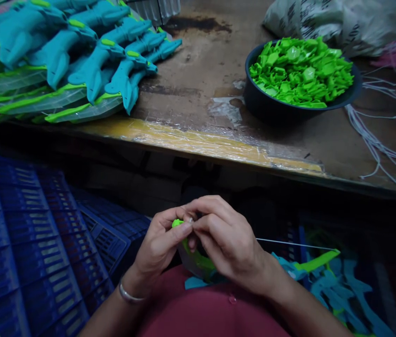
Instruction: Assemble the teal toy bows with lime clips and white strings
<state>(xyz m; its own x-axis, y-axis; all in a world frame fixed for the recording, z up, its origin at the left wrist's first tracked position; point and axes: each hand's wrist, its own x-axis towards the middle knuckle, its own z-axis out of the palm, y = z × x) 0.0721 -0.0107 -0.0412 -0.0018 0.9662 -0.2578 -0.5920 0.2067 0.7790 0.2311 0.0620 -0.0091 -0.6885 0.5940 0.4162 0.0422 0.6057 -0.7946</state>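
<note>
Here, off the bench's near edge [198, 142], the left hand [162, 239] pinches the green part [203, 262] by its tip, length curving down beneath the right hand [229, 236], fingertips pressed together just beside, their catch too small to tell.

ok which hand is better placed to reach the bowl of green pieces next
Probably the right hand: it is nearer the dark bowl, though also busy. The left hand is farther off, pinching a green tip.
</note>
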